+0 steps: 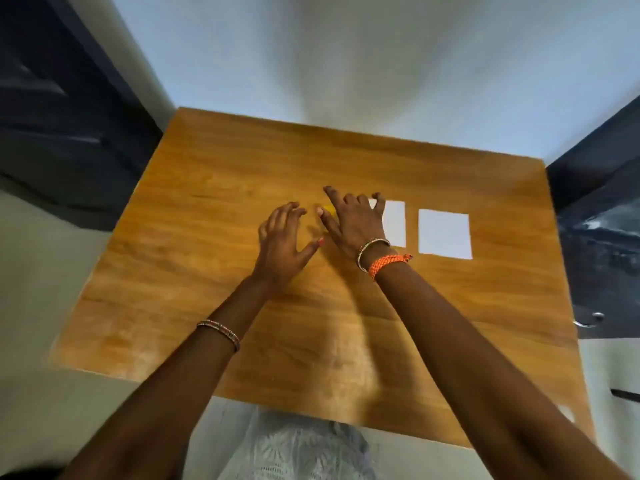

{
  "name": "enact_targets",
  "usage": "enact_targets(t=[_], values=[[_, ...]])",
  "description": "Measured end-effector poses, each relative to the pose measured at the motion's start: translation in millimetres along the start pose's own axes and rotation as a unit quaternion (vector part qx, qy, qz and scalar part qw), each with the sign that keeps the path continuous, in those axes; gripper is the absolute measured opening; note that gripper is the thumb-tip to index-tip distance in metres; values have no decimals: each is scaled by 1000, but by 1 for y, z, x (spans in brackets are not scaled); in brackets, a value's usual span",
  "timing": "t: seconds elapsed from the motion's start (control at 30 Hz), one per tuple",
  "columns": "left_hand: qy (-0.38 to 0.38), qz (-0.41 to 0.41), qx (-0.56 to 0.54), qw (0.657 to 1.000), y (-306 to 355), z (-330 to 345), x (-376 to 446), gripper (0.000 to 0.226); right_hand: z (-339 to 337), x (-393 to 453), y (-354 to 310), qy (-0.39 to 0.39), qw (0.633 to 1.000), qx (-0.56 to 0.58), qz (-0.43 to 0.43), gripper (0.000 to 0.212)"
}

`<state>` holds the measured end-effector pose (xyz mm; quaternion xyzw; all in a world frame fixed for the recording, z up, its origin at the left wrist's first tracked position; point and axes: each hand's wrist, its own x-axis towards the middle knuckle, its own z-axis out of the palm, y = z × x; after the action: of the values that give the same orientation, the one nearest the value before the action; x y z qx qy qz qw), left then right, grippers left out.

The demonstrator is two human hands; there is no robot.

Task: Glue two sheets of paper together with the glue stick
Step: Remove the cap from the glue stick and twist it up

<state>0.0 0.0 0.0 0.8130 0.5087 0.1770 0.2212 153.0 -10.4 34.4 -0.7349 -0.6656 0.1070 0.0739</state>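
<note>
Two small white sheets of paper lie side by side on the wooden table [207, 237], right of centre. The right sheet [444, 233] is fully visible. The left sheet [394, 223] is partly covered by my right hand [353, 223], whose fingers are spread above its left edge. A small yellow object [328, 210], possibly the glue stick, shows between my two hands, mostly hidden by the right hand's fingers. My left hand [282, 244] hovers just left of it, fingers apart and holding nothing. The picture is blurred.
The table's far edge meets a pale wall [346, 64]. Dark furniture stands to the left [52, 133] and to the right [602, 220] of the table. Pale fabric [304, 452] shows below the near edge.
</note>
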Motion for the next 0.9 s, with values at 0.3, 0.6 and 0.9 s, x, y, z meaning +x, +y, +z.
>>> enact_targets(t=[0.3, 0.6, 0.9], values=[[42, 62, -54, 996, -19, 69, 49, 39, 62, 8, 20, 200, 947, 237, 80, 21], [129, 156, -17, 979, -32, 89, 45, 19, 103, -7, 27, 301, 892, 329, 78, 14], [142, 230, 75, 960, -25, 87, 36, 31, 95, -23, 32, 286, 892, 346, 57, 8]])
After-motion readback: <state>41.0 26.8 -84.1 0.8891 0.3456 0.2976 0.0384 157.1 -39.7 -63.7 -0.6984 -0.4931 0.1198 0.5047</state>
